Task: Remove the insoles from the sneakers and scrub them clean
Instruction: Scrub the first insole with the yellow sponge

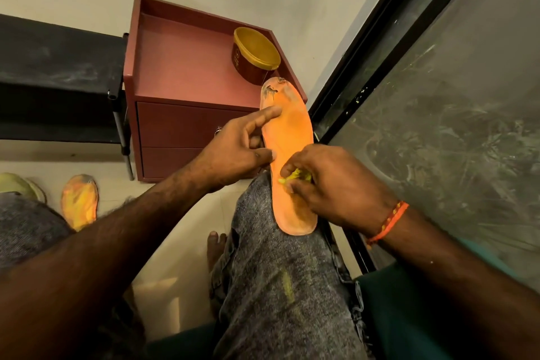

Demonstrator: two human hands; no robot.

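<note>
An orange insole (pixel 289 131) rests lengthwise on my right knee, its worn, dirt-marked toe end pointing away from me. My left hand (pixel 242 152) grips its left edge, thumb and forefinger pressed on the top face. My right hand (pixel 330 184) is closed on a small yellow scrubbing piece (pixel 295 177) pressed against the insole's middle. A second orange insole (pixel 79 200) lies on the floor at the left, beside a pale green sneaker (pixel 20 184) that is partly hidden by my left knee.
A reddish-brown bedside cabinet (pixel 187 73) stands ahead with a yellow-lidded tub (pixel 255 52) on top. A black rack (pixel 58 79) sits at the left. A dark-framed glass door (pixel 438 96) runs along the right. My bare foot (pixel 214 245) rests on the floor tiles.
</note>
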